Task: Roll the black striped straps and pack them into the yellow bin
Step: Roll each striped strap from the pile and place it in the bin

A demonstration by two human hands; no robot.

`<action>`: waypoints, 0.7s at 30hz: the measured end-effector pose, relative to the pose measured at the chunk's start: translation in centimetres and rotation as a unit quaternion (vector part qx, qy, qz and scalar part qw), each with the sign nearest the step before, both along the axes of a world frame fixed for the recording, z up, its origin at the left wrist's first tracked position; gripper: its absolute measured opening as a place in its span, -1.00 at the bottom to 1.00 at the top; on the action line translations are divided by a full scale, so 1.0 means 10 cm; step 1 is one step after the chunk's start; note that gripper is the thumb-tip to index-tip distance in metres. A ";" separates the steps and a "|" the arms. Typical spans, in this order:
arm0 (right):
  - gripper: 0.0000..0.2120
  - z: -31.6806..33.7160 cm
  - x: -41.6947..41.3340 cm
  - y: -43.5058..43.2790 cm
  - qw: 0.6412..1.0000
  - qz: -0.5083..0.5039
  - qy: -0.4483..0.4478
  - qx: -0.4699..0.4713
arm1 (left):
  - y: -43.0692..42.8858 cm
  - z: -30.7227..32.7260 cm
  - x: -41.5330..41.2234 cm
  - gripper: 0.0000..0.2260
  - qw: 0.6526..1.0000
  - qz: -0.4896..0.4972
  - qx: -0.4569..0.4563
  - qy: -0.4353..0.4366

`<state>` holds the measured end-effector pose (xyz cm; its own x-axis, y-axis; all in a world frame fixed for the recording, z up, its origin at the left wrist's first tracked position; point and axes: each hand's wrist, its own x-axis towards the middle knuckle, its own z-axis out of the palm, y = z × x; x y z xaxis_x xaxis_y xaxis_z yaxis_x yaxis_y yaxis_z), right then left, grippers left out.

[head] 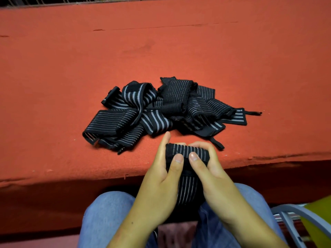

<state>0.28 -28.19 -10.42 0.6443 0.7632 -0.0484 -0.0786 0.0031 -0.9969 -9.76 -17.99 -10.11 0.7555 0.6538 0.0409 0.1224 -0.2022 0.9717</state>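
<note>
Above jeans (107, 212), left hand (161, 176) and right hand (211, 174) both pinch half-rolled strap (188, 153); slipped grip likely lets elastic roll unwind.

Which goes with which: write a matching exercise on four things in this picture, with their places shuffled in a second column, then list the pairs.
Things
1. half-rolled strap
2. pile of loose straps
3. yellow bin
4. red table

Places
A. bottom right corner of the view
B. gripped by the left hand and the right hand, at the table's near edge
C. under the pile, stretching across the view
D. on the table, beyond the hands

Pairs: 1-B, 2-D, 3-A, 4-C
</note>
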 end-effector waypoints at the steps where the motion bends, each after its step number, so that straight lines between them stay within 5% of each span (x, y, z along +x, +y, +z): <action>1: -0.77 0.01 0.00 -0.01 1.000 0.004 -0.002 -0.002 | 0.00 0.01 0.00 -0.47 1.000 0.002 0.004 0.003; 4: -0.71 0.00 0.01 -0.01 1.000 0.009 -0.009 -0.014 | 0.01 0.02 -0.03 -0.49 1.000 0.001 0.013 0.010; 8: -0.88 -0.02 0.07 -0.02 1.000 -0.019 -0.002 -0.013 | 0.07 0.06 -0.05 -0.52 0.999 -0.036 0.012 0.010; 21: -0.69 0.01 0.10 -0.08 0.996 0.003 0.087 -0.017 | 0.23 0.11 -0.12 -0.65 0.997 -0.051 0.060 -0.024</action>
